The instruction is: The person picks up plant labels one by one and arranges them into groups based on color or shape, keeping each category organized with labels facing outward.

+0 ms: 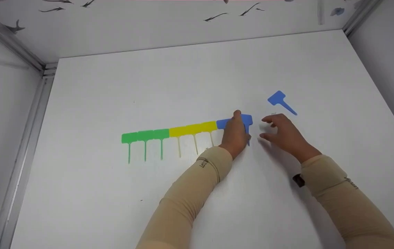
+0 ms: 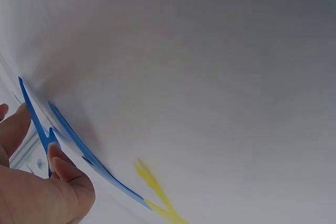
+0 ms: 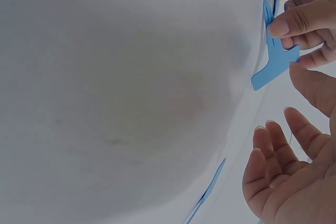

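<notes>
My left hand pinches a blue T-shaped plant label between thumb and fingers, at the right end of a row of labels. In the right wrist view the thumb lies over the stem of this label. Left of it in the row come a blue label partly hidden by the hand, several yellow labels and several green labels, heads side by side and stems toward me. My right hand hovers just to the right, fingers loosely bent and holding nothing.
Another blue label lies tilted on the white table, beyond my right hand. Patterned white panels stand behind and at both sides, with a metal frame rail along the left edge.
</notes>
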`<state>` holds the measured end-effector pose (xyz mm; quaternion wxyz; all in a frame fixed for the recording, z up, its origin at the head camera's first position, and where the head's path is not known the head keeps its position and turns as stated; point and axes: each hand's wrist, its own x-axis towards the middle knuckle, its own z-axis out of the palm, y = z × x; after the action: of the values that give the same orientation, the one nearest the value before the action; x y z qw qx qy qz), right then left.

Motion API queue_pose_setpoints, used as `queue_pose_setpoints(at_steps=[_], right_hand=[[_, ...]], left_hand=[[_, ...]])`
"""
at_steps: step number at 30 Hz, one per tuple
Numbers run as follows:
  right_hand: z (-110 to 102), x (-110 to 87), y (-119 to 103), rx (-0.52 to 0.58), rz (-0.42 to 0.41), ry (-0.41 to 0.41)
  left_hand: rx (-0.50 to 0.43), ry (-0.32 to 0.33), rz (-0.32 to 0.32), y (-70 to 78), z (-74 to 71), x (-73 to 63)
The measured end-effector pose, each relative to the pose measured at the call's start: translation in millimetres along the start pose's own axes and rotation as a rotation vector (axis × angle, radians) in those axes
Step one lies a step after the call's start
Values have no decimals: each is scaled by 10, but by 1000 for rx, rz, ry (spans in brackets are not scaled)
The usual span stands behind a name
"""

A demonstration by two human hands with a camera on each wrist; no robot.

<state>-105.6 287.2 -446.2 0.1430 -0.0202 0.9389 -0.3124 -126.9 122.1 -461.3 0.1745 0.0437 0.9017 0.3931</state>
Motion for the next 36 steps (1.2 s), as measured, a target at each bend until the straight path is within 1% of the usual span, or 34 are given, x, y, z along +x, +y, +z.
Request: queue_pose_setpoints(at_steps=[5, 9, 21, 25, 30, 36], right_hand=[[-5, -3, 17, 5, 4, 0], [-9, -5, 21, 4, 7, -2], [-15, -19, 47, 10, -1, 9], [-22, -22, 48, 12, 14, 4], [-32, -34, 36, 12, 26, -4], [-33, -44, 42, 14, 42, -5]], left_hand=[[129, 51, 39, 21, 2, 6], [188, 69, 45, 31, 0, 12], [230, 93, 41, 21, 35, 93], [262, 87, 21, 38, 14, 112], [274, 73, -1, 34, -16, 140], [328, 59, 6, 9, -40, 170]])
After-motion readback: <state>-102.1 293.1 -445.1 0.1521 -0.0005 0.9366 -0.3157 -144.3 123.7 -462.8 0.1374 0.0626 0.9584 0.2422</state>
